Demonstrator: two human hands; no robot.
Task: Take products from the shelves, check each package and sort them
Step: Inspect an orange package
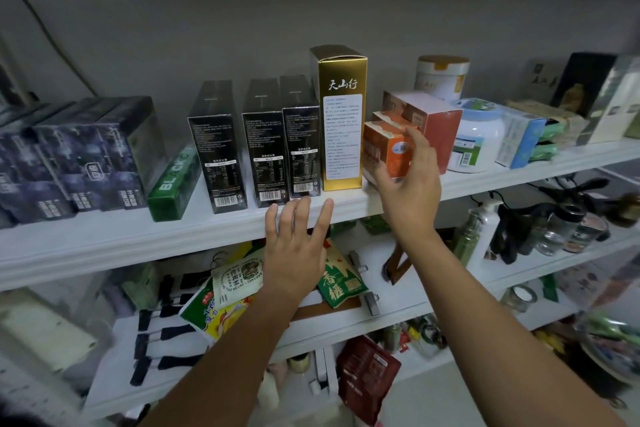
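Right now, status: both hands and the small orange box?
Left hand open at shelf edge. Right hand gripping small orange box. Tall gold box close beside it.

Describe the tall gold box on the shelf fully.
The gold box is a tall, shiny, card-like carton, closed on top, with white Chinese characters above a white fine-print label. It stands upright on the white shelf, close between a black box and a small orange box. No hand touches it.
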